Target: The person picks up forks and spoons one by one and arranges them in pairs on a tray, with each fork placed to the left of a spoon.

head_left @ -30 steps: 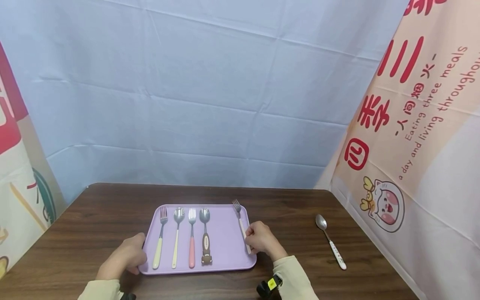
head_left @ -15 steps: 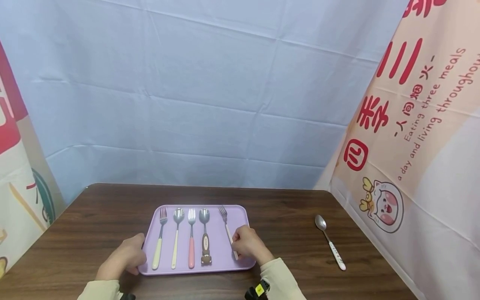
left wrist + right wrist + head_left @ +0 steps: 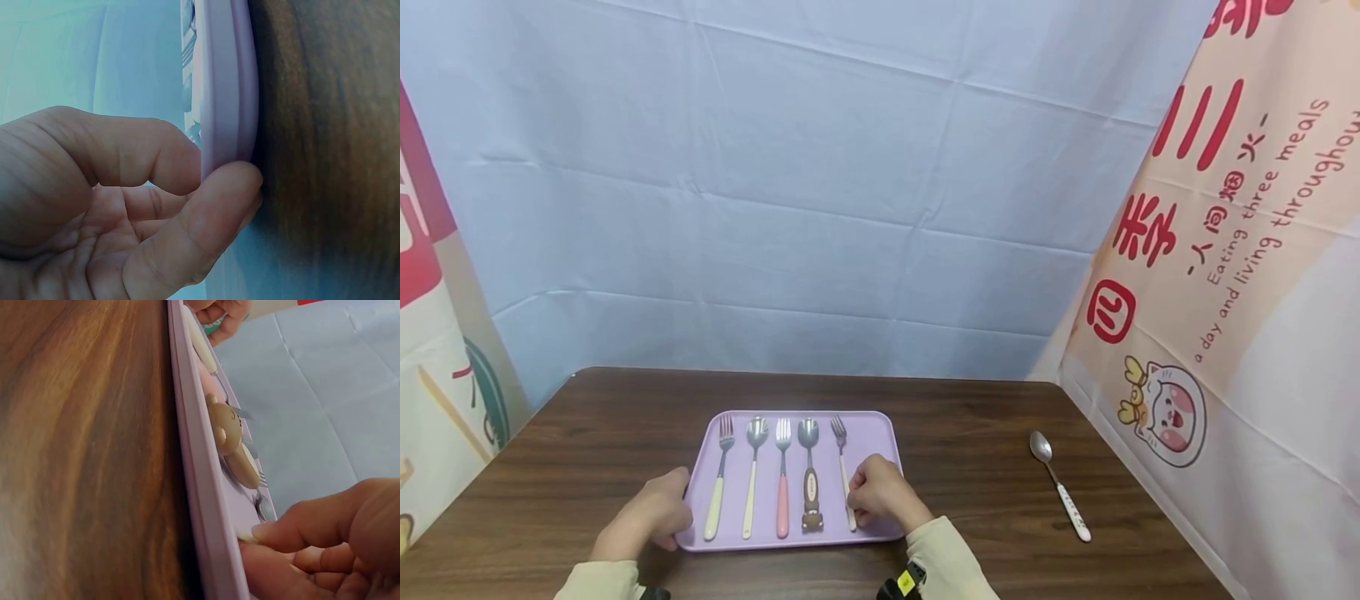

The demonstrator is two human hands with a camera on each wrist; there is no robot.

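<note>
A lilac tray point(image 3: 876, 429) lies on the table, its left edge pinched by my left hand point(image 3: 655, 508). In the left wrist view, thumb and finger meet around the tray's rim point(image 3: 228, 94). My right hand point(image 3: 883, 493) pinches the pale handle of a fork point(image 3: 839, 432) over the tray's right part; the fingers hide some of that handle. To its left lie, side by side, a spoon with a brown bear handle point(image 3: 812, 492), a pink-handled fork point(image 3: 783, 500), a cream-handled spoon point(image 3: 750, 500) and a cream-handled fork point(image 3: 716, 500).
A spoon with a white patterned handle point(image 3: 1071, 508) lies on the dark wooden table point(image 3: 977, 433), right of the tray. A pale blue cloth point(image 3: 812, 208) hangs behind the table, and a printed cloth point(image 3: 1240, 292) hangs along the right side.
My right hand has moved left from the tray's right edge with the fork, which now stands straighter and closer to the bear spoon. The left hand has stayed on the tray's edge.
</note>
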